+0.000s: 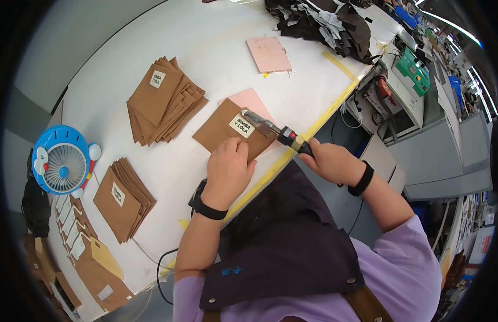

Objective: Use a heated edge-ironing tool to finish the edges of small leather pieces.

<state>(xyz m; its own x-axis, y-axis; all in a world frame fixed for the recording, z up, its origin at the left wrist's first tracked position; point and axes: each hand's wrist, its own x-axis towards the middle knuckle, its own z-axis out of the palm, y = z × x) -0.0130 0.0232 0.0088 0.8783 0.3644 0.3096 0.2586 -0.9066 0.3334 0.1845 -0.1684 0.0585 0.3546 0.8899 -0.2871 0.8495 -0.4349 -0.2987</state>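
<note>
Brown panel (219,126) at frame centre, just above left hand (230,170) with fingers on its lower edge (pinching or pressing, can't tell), farther from right hand (335,162), wrapped around black-handled tool (286,136) slanting up-left, metal tip (250,116) at top corner of label (241,126).
</note>
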